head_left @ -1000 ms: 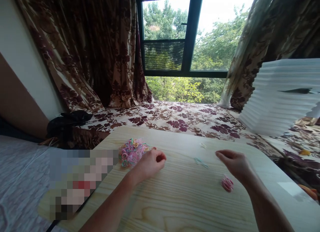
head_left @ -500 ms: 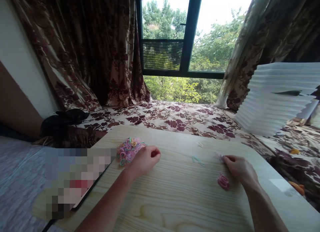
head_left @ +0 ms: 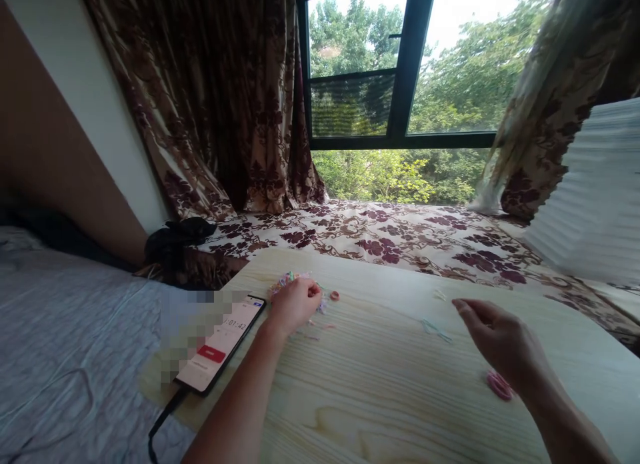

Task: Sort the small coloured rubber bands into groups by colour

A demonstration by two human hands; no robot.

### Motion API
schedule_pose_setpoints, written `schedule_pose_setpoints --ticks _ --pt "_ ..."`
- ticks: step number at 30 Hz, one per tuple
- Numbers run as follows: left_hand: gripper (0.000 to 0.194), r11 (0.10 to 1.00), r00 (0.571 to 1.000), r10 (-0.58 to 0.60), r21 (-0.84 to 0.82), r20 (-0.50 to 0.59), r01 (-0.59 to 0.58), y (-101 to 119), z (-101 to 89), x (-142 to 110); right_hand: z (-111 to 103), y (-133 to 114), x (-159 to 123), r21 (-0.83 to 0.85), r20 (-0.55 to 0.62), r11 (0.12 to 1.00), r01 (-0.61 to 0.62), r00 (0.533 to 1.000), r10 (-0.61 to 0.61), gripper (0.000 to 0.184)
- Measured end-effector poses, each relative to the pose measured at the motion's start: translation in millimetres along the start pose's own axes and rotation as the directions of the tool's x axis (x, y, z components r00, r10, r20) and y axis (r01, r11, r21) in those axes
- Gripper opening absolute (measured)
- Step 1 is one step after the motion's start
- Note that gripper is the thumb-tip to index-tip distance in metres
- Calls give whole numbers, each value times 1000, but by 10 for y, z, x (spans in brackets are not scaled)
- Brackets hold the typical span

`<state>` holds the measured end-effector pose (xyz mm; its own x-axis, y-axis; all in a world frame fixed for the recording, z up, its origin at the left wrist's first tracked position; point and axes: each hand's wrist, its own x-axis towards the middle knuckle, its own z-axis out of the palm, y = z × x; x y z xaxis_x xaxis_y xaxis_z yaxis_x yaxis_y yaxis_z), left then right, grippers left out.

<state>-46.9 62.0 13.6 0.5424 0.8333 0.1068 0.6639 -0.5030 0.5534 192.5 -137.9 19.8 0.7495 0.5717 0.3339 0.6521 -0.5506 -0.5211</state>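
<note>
On the wooden table, my left hand (head_left: 296, 305) is closed over a pile of small coloured elastic hair ties (head_left: 284, 281), covering much of it. Whatever its curled fingers hold is hidden. Just right of that hand lies a reddish hair tie (head_left: 335, 295); a few loose pink ones (head_left: 323, 325) trail in front. My right hand (head_left: 500, 337) hovers at the right with thumb and fingertips pinched together, and I cannot make out anything between them. Beneath its wrist sits a bundle of pink hair ties (head_left: 499, 385), while light green ones (head_left: 436, 329) and cream ones (head_left: 440, 295) lie to its left.
A phone (head_left: 220, 347) with a lit timer screen and a black cable (head_left: 160, 421) rests at the table's left edge. Beyond the table (head_left: 380, 397) are a flowered window seat (head_left: 385, 237), curtains and a window. A white paper stack (head_left: 590, 204) stands at right.
The view has turned left. My left hand has moved back over the pile, and a reddish hair tie now shows beside it. Purple hair ties at my right fingertips are out of sight.
</note>
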Motion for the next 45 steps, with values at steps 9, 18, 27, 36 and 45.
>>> schedule_pose_setpoints --ticks 9,18,27,36,45 --pt "24 980 986 163 108 35 -166 114 217 -27 564 -553 -513 235 276 890 391 851 -447 35" --pt "25 928 961 276 257 14 -270 99 384 35 596 -570 -546 287 288 870 401 830 -478 34" --pt "20 936 958 286 212 13 -282 120 403 1 583 -589 -569 272 266 880 388 849 -457 34" --pt "16 936 942 336 -106 -7 -335 311 438 -132 571 -552 -518 311 226 904 293 901 -370 31" --pt "10 768 947 280 -629 157 -122 467 533 -244 570 -520 -452 447 230 889 103 947 -225 35"
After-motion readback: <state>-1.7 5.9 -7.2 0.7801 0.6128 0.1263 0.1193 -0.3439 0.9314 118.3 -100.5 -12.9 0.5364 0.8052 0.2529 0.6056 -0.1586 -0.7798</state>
